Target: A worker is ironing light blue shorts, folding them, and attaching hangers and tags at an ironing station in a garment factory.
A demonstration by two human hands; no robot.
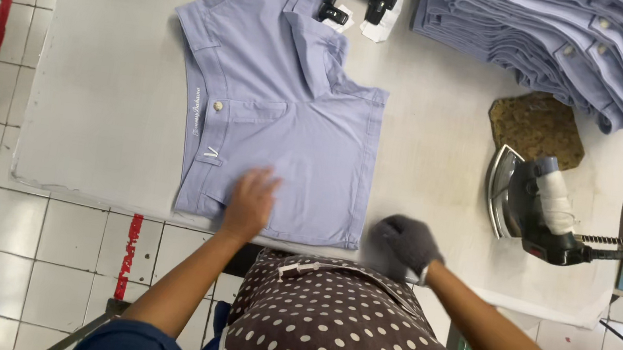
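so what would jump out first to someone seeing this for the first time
Most striking is the pair of lilac shorts spread flat in the middle of the grey pressing table, with the bare left hand pressed on its lower edge. The right hand, in a dark glove, rests on the table just beside it. To the right an iron stands on its side, below a tall stack of folded lilac garments.

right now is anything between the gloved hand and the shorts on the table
Nothing visible. The gloved right hand rests on bare table just beside the lavender shorts, with no object between. The left hand already lies flat on them.
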